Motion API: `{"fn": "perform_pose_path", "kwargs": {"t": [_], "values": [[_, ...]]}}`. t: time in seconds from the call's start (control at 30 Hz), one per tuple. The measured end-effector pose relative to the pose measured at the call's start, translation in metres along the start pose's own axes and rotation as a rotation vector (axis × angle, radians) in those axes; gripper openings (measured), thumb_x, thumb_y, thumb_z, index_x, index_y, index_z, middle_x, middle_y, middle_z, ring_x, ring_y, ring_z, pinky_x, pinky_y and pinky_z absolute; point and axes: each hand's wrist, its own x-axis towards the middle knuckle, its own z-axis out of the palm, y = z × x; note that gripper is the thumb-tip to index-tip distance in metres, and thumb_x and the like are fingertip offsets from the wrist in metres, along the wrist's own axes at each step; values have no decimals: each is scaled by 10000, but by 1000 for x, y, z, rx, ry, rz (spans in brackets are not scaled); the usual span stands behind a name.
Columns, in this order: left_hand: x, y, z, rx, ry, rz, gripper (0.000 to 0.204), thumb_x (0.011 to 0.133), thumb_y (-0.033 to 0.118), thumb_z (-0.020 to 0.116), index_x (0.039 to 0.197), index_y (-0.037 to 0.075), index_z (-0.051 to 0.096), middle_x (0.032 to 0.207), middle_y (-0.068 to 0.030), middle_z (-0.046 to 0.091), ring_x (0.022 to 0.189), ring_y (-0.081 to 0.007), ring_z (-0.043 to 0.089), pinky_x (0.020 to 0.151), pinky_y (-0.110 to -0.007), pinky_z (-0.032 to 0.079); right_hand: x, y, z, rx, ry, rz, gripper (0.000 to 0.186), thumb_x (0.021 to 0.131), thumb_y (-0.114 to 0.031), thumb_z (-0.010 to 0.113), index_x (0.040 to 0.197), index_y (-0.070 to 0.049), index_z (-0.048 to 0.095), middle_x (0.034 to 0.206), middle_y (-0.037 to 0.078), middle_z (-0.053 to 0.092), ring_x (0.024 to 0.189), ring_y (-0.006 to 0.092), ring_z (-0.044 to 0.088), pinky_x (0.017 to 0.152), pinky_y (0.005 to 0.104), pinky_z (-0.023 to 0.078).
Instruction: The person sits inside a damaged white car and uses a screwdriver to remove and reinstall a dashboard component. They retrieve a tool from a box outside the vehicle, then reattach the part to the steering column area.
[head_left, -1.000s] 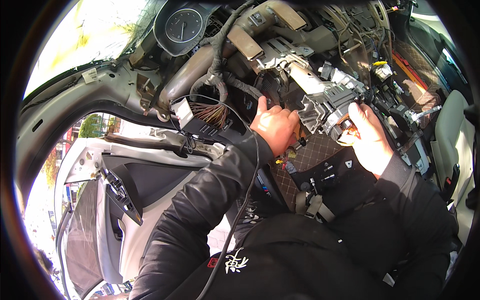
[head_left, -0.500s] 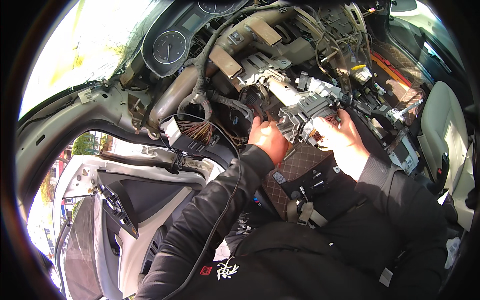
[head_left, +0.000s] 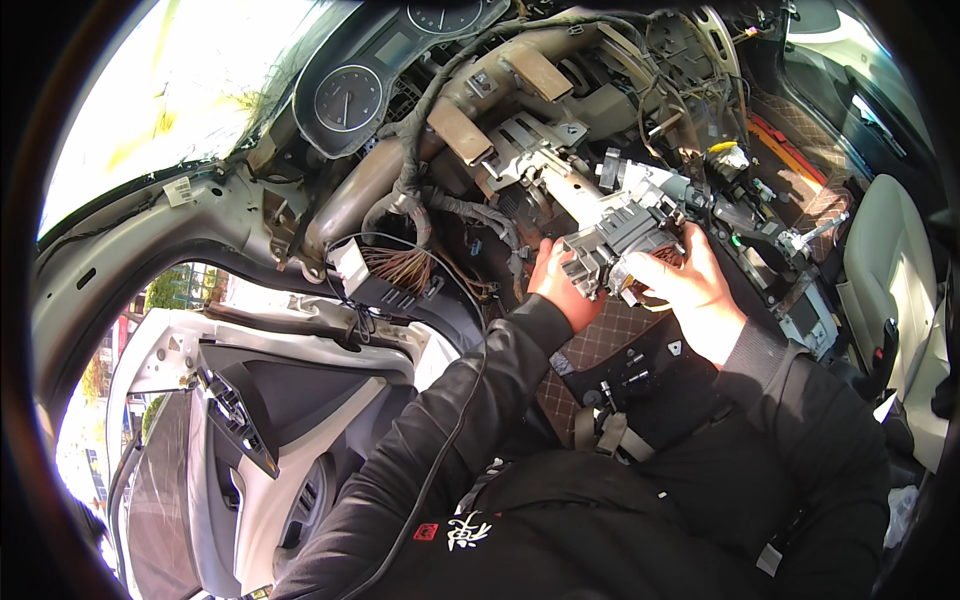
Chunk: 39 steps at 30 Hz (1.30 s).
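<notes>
A grey steering column switch module point(head_left: 628, 238) sits at the near end of the steering column point(head_left: 575, 192). My right hand point(head_left: 702, 298) grips its right side, thumb across the near face, with thin wires showing by the fingers. My left hand point(head_left: 562, 284) is closed against the module's left side; its fingertips are hidden behind the housing. Left of that hand, a thick taped wiring harness point(head_left: 405, 165) hangs from the bare dashboard beam point(head_left: 355, 200). Below it, a bundle of thin coloured wires point(head_left: 400, 268) runs into a black connector box point(head_left: 385, 295).
An instrument cluster point(head_left: 348, 98) stands at the upper left, beside the windscreen. The open door point(head_left: 290, 430) lies to the left and a pale seat point(head_left: 885, 255) to the right. Small metal parts point(head_left: 632, 365) rest on the dark floor panel. A black cable point(head_left: 455, 435) crosses my left sleeve.
My left hand has shifted right, from under the column to the module's left side. My right hand stays on the module. The whole view has moved slightly.
</notes>
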Motion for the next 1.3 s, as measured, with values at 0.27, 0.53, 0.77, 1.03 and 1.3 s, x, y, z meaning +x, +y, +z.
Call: {"fn": "perform_pose_path", "kwargs": {"t": [0.27, 0.53, 0.77, 1.03, 1.3], "values": [[-81, 17, -36, -623, 226, -181, 189, 960, 16, 735, 1145, -7, 705, 956, -119, 707, 859, -270, 726, 761, -384, 569, -1, -2, -4, -31, -18, 91, 630, 956, -142, 905, 1444, -21, 525, 1270, 81, 711, 1143, 158, 713, 978, 353, 612], [-95, -91, 11, -1096, 545, -858, 206, 1085, 89, 669, 1274, 12, 697, 1022, -34, 733, 816, -103, 647, 714, -263, 512, -2, 4, 0, 4, 22, -7, 623, 978, -144, 887, 1459, -20, 511, 1291, 91, 706, 1149, 169, 713, 990, 372, 613], [-53, -113, 67, -1142, -223, -566, 375, 1100, 269, 701, 1368, 6, 711, 1222, -95, 775, 1026, -208, 715, 840, -374, 566, -1, -1, 0, -57, 22, 3, 630, 971, -123, 891, 1454, -5, 504, 1316, 105, 712, 1152, 170, 727, 1008, 349, 610], [-18, -129, 148, -1479, 69, -434, 547, 1162, 325, 552, 1575, -29, 500, 1581, -201, 564, 1400, -373, 577, 1192, -528, 478, 4, 13, -7, -34, -21, -49, 718, 949, -76, 897, 1495, -12, 435, 1306, 110, 686, 1164, 184, 718, 1006, 380, 621], [-12, -102, 120, -1636, 5, -413, 603, 1204, 407, 512, 1670, 29, 453, 1640, -172, 577, 1429, -355, 613, 1215, -475, 501, 5, 12, -7, -1, -19, -39, 718, 948, -42, 883, 1498, -21, 423, 1294, 119, 688, 1138, 191, 732, 1005, 388, 629]]}}
